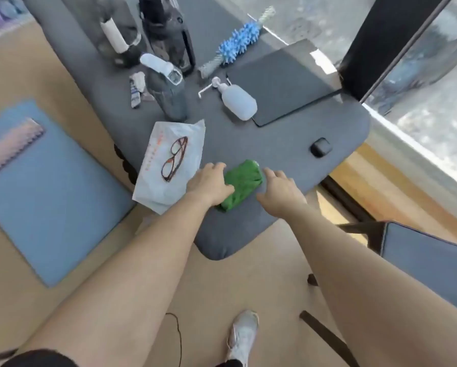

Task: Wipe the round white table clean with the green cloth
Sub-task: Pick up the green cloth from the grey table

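Note:
The green cloth (244,182) lies folded in a bundle near the front end of a grey padded bench (275,144). My left hand (208,184) rests against the cloth's left side, its fingers curled onto the fabric. My right hand (280,192) is just right of the cloth with its fingers spread, close to the cloth's edge and holding nothing. No round white table is in view.
Left of the cloth, glasses (175,158) lie on a white plastic bag (153,186). Further back are a dark bottle (169,94), a white pump bottle (239,102), a dark flat pad (282,83) and a small black case (320,147). A blue floor mat (50,186) lies left, a blue stool (428,263) right.

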Demonstrator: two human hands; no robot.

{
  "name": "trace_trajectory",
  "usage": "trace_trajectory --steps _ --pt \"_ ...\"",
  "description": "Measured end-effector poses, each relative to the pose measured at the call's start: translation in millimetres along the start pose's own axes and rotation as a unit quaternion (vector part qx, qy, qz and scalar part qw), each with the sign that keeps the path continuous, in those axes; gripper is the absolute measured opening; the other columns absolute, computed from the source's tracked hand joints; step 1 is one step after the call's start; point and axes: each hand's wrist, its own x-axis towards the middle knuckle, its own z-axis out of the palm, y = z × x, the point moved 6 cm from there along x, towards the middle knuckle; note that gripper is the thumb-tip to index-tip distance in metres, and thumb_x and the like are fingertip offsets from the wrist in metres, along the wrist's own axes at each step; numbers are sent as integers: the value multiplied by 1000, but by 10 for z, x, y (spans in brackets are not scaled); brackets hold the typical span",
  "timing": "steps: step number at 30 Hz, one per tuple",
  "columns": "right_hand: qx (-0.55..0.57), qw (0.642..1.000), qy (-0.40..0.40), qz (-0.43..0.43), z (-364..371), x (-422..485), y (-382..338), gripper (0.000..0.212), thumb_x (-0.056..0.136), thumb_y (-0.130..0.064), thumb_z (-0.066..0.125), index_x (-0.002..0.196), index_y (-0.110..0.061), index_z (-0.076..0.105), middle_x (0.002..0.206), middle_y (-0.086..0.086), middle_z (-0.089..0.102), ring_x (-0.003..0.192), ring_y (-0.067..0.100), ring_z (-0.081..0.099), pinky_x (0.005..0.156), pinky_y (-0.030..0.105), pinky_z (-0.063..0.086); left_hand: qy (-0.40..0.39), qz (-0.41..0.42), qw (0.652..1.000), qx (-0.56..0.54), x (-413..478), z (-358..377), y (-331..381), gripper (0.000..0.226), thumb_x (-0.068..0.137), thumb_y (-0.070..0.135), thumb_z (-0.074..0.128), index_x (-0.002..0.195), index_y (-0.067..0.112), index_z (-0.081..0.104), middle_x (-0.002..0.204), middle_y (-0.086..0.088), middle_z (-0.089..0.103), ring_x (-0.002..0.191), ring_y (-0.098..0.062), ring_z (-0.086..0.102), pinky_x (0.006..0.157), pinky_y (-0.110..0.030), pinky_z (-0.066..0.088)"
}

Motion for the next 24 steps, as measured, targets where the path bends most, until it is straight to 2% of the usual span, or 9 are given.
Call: trace_trajectory --steps 4,7,9,11,13,16,19,21,24 --pt "62 998 -10 30 302 290 44 60 91 -27 49 147 -15 30 134 15 44 123 42 42 95 45 39 -14 -21 999 -33 225 314 -100 69 80 50 67 138 21 44 130 -6 52 116 -31 54 92 -42 48" --pt "139 988 -6 63 379 339 111 62 87 -26 55 144 -13 35 132 14 50 122 36 47 95 40 43 -22 -28 991 -130 222 353 -66 52 75 38 75 119 21 55 105 0 63 100 -25 60 81 -34 48" --pt "217 972 3 93 296 246 156 67 83 -24 61 144 -11 36 123 12 59 114 29 55 90 36 46 -24 -7 983 -181 128 241 58 37 71 25 75 105 22 60 89 4 62 89 -24 60 71 -29 44" --pt "277 953 9 117 194 78 233 57 82 -21 64 135 -11 47 107 8 63 97 24 61 80 33 48 -37 43 974 -219 -19 96 299 26 70 16 72 92 22 60 75 9 59 76 -19 56 62 -27 40" --pt "319 937 33 138 37 -162 339 54 79 -21 63 130 -16 48 114 10 59 94 24 60 80 34 49 -72 92 963 -244 -218 -47 618 24 71 8 69 88 21 58 69 9 56 66 -14 52 57 -23 38" --pt "326 934 88 114 -308 -617 538 88 78 -19 67 151 -31 20 131 7 33 111 22 46 101 36 42 -149 164 939 -261 -592 -171 1191 28 71 2 67 93 16 59 71 6 57 58 -10 50 56 -24 40" --pt "303 944 117 52 -711 -1192 791 114 71 -18 75 154 -41 1 139 7 23 123 21 39 106 34 37 -218 208 925 -231 -992 -127 1789 31 71 -1 67 91 22 60 73 2 61 59 -13 55 55 -24 44" --pt "270 953 127 51 -924 -1641 1145 113 63 -26 82 152 -41 14 139 6 26 123 21 37 107 35 36 -251 231 918 -202 -1319 -17 2226 33 73 2 72 94 25 61 78 1 65 64 -15 60 59 -28 49" --pt "248 959 105 87 -1105 -2284 1695 73 57 -31 86 121 -22 52 120 2 42 108 22 48 90 35 45 -285 253 908 -172 -1775 213 2778 30 73 12 80 98 21 67 86 -4 69 73 -13 65 64 -26 53"
